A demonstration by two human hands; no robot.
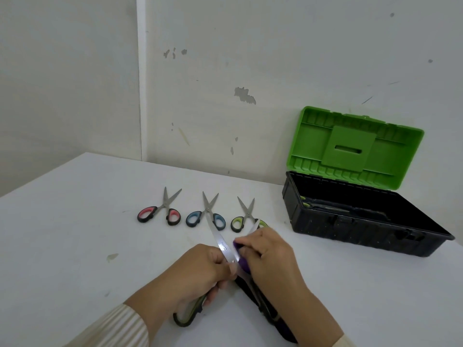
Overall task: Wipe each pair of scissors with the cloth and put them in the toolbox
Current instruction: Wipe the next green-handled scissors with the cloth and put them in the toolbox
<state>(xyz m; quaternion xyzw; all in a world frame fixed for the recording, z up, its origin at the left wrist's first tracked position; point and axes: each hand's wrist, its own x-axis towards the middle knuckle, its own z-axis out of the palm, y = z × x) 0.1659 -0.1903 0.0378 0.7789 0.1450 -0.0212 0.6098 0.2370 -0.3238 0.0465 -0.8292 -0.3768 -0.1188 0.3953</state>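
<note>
We are counting five pairs of scissors. Three are lying in a row on the white desk (75,221), blades pointing far: the pink-handled scissors (162,211) on the left, the blue-handled scissors (206,216) in the middle and the green-handled scissors (244,216) on the right. A fourth pair (325,207) is lying inside the black toolbox (350,237) at the far right, whose green lid (355,149) is standing open against the wall.

The fifth, the large scissors (223,244), are being held near us with blades spread in a V. The left hand (200,271) is curling its fingers round them at the pivot, one handle loop hanging below the palm. The right hand (270,256) is pinching the one purple cloth (241,262) against the right blade, wrist angled in from the near right.
</note>
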